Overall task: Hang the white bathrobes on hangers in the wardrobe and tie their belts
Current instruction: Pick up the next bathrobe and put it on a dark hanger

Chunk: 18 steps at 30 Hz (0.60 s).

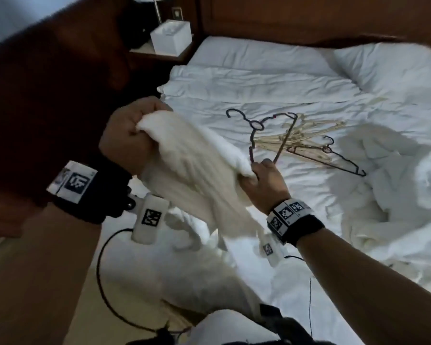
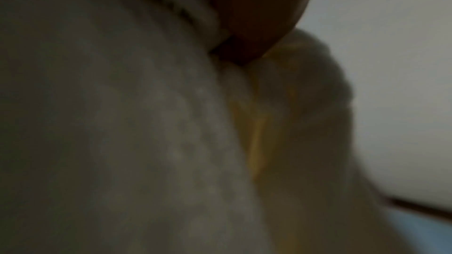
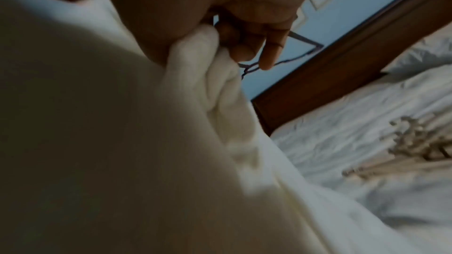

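A thick white terry bathrobe (image 1: 192,155) is held up above the bed with rumpled white linen (image 1: 271,78), bunched in the fist of the left hand (image 1: 127,135). Its other edge is gripped by the right hand (image 1: 264,180) together with a dark thin wire hanger (image 1: 253,143). A pile of pale hangers (image 1: 306,140) is left on the bed.

The right hand (image 3: 220,13) fills the top of the right wrist view, its fingers (image 3: 269,53) curled around a bunched fold of the white bathrobe (image 3: 200,76) and a thin dark wire hanger (image 3: 305,45) that pokes out past them; the robe spreads blurred across the lower left; behind it a wooden headboard (image 3: 342,61) runs diagonally; rumpled white bedding (image 3: 354,132) lies at right, with pale hangers (image 3: 415,146) piled on it.
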Motion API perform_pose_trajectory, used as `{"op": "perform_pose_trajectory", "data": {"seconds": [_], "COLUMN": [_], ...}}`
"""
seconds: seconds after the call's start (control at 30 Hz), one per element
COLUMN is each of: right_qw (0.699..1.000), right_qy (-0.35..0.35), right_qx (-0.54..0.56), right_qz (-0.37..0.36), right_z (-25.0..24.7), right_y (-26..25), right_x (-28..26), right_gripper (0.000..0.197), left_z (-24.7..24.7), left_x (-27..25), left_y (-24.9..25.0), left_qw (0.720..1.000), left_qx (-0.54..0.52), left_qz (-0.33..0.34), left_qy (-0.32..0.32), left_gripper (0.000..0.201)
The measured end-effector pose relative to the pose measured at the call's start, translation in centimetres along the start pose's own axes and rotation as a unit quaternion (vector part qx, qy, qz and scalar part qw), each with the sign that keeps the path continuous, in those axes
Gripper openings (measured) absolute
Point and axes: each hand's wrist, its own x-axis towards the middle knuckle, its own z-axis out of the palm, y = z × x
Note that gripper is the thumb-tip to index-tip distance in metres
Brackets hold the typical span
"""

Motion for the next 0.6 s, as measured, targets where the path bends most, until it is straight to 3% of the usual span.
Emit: {"op": "perform_pose_trajectory", "data": {"seconds": [0.03, 0.1, 0.2, 0.23, 0.43, 0.6], "right_qw": [1.0, 0.998, 0.991, 0.988, 0.979, 0.967], "right_qy": [0.02, 0.042, 0.032, 0.025, -0.05, -0.115], "right_qx": [-0.007, -0.036, -0.126, -0.149, -0.174, -0.179], "right_qz": [-0.023, -0.039, 0.018, 0.042, 0.097, 0.142], "right_z": [-1.2, -3.4, -4.9, -4.9, -2.1, 0.1], "right_y": [-0.8, -1.3, 0.4, 1.3, 6.0, 8.1], "right_x": [1.4, 3.5, 4.6, 4.4, -0.5, -4.5], "right_gripper": [0.042, 0.032, 0.03, 0.031, 0.016, 0.021], "left_z": [-1.5, -3.6, -4.4, -3.7, 4.5, 9.6], "left_x": [0.8, 2.1, 1.6, 0.4, -8.6, -11.6], "left_y": [-1.1, -5.5, -13.8, -16.0, -19.6, -19.5], "left_qw": [0.999, 0.984, 0.911, 0.897, 0.887, 0.865], "left_qx": [0.038, 0.162, 0.332, 0.346, 0.291, 0.26], "left_qz": [0.003, -0.053, -0.242, -0.267, -0.282, -0.293], "left_qy": [0.023, 0.045, -0.028, -0.061, -0.222, -0.315], "left_gripper": [0.025, 0.026, 0.059, 0.061, 0.059, 0.056]}}
